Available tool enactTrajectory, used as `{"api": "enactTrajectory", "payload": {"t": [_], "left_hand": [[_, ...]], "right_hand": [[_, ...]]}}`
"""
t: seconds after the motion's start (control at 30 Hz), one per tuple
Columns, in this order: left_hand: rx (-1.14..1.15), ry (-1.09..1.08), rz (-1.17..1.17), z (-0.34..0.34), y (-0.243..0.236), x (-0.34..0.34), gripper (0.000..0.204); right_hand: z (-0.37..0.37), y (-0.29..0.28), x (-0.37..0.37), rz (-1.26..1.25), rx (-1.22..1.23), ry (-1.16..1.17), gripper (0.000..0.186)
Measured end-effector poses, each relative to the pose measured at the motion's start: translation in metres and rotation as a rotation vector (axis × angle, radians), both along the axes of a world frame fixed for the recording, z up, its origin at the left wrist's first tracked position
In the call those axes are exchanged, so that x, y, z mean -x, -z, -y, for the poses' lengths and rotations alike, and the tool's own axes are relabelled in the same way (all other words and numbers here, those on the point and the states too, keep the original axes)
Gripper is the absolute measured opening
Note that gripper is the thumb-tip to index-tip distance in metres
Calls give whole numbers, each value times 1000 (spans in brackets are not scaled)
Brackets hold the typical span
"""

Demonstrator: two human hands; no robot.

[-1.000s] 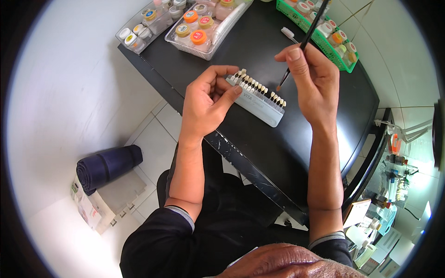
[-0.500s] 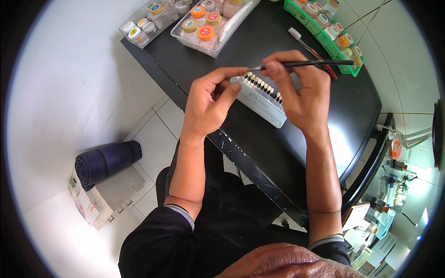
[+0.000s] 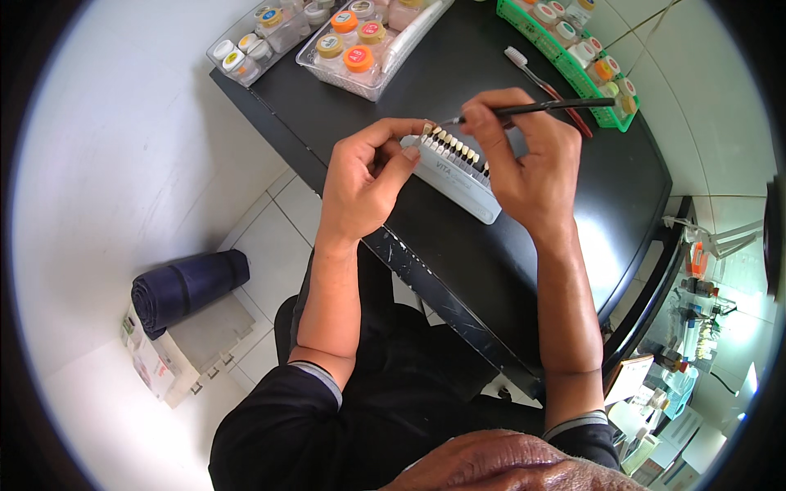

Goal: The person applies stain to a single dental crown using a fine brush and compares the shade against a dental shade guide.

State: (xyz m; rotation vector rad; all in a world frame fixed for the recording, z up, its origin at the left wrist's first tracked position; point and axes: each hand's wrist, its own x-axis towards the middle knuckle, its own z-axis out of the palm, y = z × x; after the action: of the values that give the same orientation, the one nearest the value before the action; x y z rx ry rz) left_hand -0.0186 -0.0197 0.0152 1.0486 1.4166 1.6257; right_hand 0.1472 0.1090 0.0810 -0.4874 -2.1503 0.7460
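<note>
A grey tooth shade guide (image 3: 458, 182) with a row of tooth-coloured tabs lies at a slant on the black desk, between my hands. My left hand (image 3: 364, 180) is closed at its left end, thumb and index fingertip pinching a small tooth-shaped shade tab (image 3: 426, 129). Its lower part is hidden by the fingers. In my right hand (image 3: 536, 159) is a slim black-handled brush (image 3: 565, 104), gripped near its metal end and pointing left. The brush's fine tip comes close to the tab; whether they touch I cannot tell.
A clear basket (image 3: 372, 88) of lidded jars stands at the back of the desk (image 3: 491, 262), beside another clear container (image 3: 239, 72). At the right back are a green basket (image 3: 565, 61) of jars and a toothbrush (image 3: 550, 88). A rolled dark mat (image 3: 192, 286) lies lower left.
The small tab between my left fingers shows more plainly now. My right hand and brush have shifted slightly left, with the brush tip staying near the left fingertips.
</note>
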Motion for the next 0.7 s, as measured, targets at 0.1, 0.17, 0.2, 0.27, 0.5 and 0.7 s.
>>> {"api": "enactTrajectory", "payload": {"t": [0.1,0.17,0.2,0.27,0.5,0.7], "left_hand": [[-3,-6,-8,0,1,0,30],[-2,2,2,-1,1,0,30],[9,-4,-15,-1,1,-1,30],[17,-9,-30,-2,2,-3,30],[-21,-42,-6,-2,3,-3,26],[1,-17,-50,-1,-1,-4,29]], "right_hand": [[-1,1,1,-88,-5,92,10],[4,-2,0,-5,84,8,11],[3,0,0,-5,84,10,11],[-1,3,2,-55,10,111,12],[-1,4,0,-59,63,119,13],[0,4,2,-56,8,78,12]]}}
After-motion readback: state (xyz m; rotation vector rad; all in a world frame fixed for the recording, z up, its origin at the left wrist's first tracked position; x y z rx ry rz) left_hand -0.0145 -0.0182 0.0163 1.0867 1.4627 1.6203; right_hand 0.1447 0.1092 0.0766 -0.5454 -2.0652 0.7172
